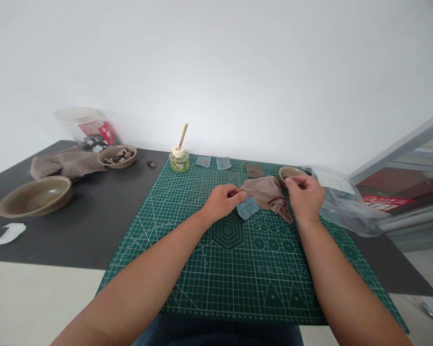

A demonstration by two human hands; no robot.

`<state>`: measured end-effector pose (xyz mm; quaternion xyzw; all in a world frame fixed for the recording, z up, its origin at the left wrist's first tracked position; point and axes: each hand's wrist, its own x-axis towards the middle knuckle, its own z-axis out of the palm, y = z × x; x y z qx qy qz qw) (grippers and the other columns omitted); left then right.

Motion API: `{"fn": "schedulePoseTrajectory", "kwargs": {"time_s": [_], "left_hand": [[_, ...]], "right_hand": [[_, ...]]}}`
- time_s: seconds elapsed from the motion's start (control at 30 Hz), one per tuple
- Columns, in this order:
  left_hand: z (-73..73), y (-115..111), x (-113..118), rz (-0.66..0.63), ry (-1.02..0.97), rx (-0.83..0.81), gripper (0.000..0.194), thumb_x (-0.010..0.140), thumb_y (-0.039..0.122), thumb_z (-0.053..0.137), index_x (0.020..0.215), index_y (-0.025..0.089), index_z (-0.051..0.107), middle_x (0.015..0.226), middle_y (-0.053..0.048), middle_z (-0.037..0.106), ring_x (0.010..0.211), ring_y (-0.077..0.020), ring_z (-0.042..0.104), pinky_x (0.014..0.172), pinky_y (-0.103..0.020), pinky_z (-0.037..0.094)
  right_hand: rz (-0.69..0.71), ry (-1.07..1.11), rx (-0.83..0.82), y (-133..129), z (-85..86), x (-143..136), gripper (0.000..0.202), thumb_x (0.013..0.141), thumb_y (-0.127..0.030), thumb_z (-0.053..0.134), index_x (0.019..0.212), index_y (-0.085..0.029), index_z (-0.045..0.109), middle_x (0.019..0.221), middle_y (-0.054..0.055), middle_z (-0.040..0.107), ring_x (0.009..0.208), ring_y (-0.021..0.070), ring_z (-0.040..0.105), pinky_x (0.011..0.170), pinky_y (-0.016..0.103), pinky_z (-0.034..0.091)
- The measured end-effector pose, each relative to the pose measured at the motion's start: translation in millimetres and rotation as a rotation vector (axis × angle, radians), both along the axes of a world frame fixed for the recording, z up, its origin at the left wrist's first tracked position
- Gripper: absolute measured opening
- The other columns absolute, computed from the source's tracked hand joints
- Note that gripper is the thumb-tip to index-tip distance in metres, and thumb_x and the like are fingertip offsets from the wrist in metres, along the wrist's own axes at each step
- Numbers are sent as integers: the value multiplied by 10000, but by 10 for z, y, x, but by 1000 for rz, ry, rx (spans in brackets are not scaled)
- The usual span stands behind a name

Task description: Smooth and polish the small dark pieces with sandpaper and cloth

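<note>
Between the thumb and fingertips of my left hand (222, 201) is a small, thin blue square (248, 208); whether it is paper or film I cannot tell. Just behind and right of it lies a crumpled brown cloth (265, 191) on the green cutting mat (234, 269). My right hand (306, 196) has its fingers drawn together at the near rim of a small brown bowl (289, 172), right of the cloth. What those fingertips hold, if anything, is hidden, and so is most of the bowl's inside.
At the mat's back lie two blue squares (203, 161), a brown square (254, 170) and a diffuser bottle (179, 159) with a stick. A clear plastic bag (341, 199) lies right. To the left are a large bowl (36, 196), a bowl of dark pieces (117, 157), a cloth (67, 163) and a jar (84, 127).
</note>
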<state>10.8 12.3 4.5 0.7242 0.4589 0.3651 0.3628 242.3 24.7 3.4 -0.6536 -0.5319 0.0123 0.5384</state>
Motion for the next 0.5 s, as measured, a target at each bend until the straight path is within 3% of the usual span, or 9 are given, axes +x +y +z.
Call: {"fn": "schedulePoseTrajectory", "kwargs": {"time_s": [0.03, 0.17, 0.33, 0.4, 0.5], "left_hand": [[3, 1, 0, 10, 3, -2, 336, 790, 432, 527, 731, 131, 664, 614, -7, 593, 575, -114, 499, 528, -231, 338], [26, 4, -9, 68, -7, -5, 297, 789, 390, 527, 693, 138, 650, 575, 6, 557, 557, -107, 475, 520, -228, 324], [50, 20, -22, 171, -70, -12, 235, 772, 316, 537, 629, 142, 604, 556, 21, 521, 558, -102, 462, 535, -227, 337], [50, 25, -21, 199, -76, -13, 228, 770, 299, 536, 613, 143, 592, 549, 24, 513, 552, -100, 458, 539, -229, 341], [35, 29, -18, 212, -41, 4, 215, 767, 273, 534, 606, 143, 590, 553, 22, 525, 551, -99, 462, 549, -233, 342]], "right_hand": [[34, -31, -6, -43, 12, -96, 155, 710, -310, 606, 712, -156, 624, 611, 17, 623, 562, 167, 569, 552, 299, 459], [391, -244, -141, -198, 24, -424, 158, 754, -319, 605, 765, -169, 655, 675, 31, 667, 588, 165, 592, 588, 303, 469], [748, -474, -279, -290, 29, -607, 242, 784, -387, 605, 910, -186, 656, 789, 43, 681, 672, 177, 613, 625, 313, 479], [831, -558, -299, -299, 36, -614, 342, 768, -446, 617, 976, -177, 647, 879, 65, 689, 776, 207, 629, 705, 349, 491], [849, -636, -297, -304, 46, -604, 451, 745, -502, 627, 1044, -164, 633, 1018, 100, 673, 936, 252, 614, 831, 412, 478]]}}
